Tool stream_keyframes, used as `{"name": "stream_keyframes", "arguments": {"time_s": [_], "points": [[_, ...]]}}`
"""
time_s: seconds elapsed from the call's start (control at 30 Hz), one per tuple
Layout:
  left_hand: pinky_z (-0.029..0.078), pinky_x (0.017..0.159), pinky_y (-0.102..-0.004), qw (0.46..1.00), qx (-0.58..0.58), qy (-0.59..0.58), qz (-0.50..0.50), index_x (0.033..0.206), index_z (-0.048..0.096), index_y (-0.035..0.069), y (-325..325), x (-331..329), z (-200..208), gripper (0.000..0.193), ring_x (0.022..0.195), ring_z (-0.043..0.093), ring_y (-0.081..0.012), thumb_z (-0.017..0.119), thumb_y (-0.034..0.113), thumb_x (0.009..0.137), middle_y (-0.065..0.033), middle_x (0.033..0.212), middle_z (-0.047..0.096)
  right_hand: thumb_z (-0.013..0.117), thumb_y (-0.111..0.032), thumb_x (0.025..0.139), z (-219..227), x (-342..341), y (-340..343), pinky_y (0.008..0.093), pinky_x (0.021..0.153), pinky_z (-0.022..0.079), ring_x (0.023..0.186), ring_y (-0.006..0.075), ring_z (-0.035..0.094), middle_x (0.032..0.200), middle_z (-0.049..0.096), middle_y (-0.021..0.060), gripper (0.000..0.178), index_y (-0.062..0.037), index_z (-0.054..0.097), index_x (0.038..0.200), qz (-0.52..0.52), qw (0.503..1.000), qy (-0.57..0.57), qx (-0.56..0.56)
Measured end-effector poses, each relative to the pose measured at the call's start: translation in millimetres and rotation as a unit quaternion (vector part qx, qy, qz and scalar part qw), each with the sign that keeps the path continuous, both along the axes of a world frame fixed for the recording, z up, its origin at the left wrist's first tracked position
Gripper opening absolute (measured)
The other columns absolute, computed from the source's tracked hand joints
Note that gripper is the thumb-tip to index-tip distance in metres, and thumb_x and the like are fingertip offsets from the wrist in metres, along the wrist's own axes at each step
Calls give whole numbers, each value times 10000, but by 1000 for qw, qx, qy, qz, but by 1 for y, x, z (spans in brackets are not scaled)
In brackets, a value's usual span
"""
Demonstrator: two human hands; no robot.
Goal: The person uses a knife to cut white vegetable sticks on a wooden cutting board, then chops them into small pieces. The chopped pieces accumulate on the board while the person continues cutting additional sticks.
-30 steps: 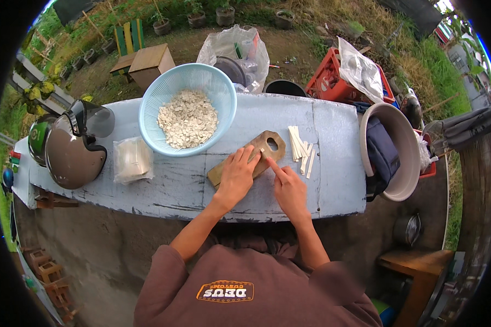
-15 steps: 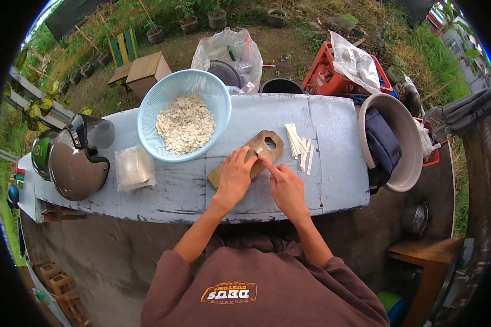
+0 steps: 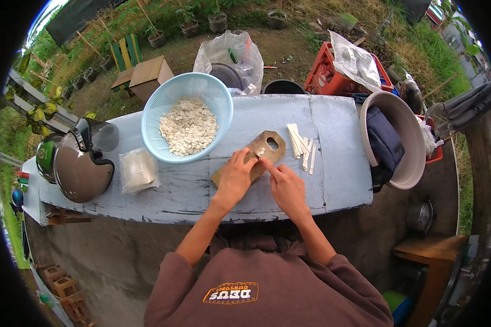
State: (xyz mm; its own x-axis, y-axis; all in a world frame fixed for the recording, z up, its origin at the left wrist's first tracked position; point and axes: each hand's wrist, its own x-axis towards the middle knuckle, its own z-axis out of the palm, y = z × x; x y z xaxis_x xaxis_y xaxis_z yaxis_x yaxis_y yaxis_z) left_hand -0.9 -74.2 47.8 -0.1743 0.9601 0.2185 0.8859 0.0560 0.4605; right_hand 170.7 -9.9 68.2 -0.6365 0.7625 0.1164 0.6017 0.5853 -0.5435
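Fingertips of the right hand (image 3: 287, 188) have come in against those of the left hand (image 3: 235, 177); a second ago they sat slightly to its right, and they have hardly moved over the last half second. That suggests close, steady work at one spot. Beneath both hands lies a wooden cutting board (image 3: 271, 155), tilted away to the right, with small pale bits (image 3: 262, 150) just beyond the fingertips, near its handle hole. The left hand presses down with bent fingers; the right has its index finger extended and the others curled. Whether either grips a strip or a blade I cannot tell. Beyond the right hand, pale flat strips (image 3: 295, 139) lie loose, apparently undisturbed. Beyond the left stands a light-blue plastic colander (image 3: 222, 98) heaped with pale chips (image 3: 188, 126).
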Motion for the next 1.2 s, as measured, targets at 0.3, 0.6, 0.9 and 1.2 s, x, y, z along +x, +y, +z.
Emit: {"name": "stream_keyframes", "arguments": {"time_s": [0.3, 0.6, 0.9, 1.2], "points": [[486, 1065, -428, 1000, 4, -18, -1, 1247, 694, 41, -2, -2, -8, 411, 1270, 515, -339, 631, -46, 851, -156, 1354, 523, 581, -68, 957, 0, 19, -7, 408, 733, 525, 831, 262, 655, 887, 621, 70, 519, -268, 630, 1434, -7, 1000, -14, -1], [503, 1043, -427, 999, -13, -37, 18, 1226, 700, 43, -5, 0, -2, 384, 1266, 512, -331, 623, -59, 864, -156, 1317, 522, 596, -86, 944, -1, 9, -6, 426, 731, 538, 846, 282, 666, 901, 632, 95, 491, -239, 643, 1408, 8, 1000, 4, -13], [500, 1039, -417, 998, 6, -57, 16, 1174, 703, 25, -7, 0, -2, 309, 1256, 515, -329, 606, -29, 886, -156, 1281, 522, 586, -96, 953, 1, 8, -9, 427, 729, 537, 856, 282, 668, 904, 639, 89, 490, -244, 634, 1417, 0, 1000, 2, -16], [493, 1046, -418, 998, 10, -49, 24, 1113, 697, 7, -7, 1, -5, 243, 1258, 519, -339, 607, -15, 888, -153, 1287, 529, 596, -116, 952, -3, 9, -10, 434, 725, 534, 863, 288, 668, 918, 635, 89, 492, -257, 628, 1423, 7, 1000, -13, -16]]}}
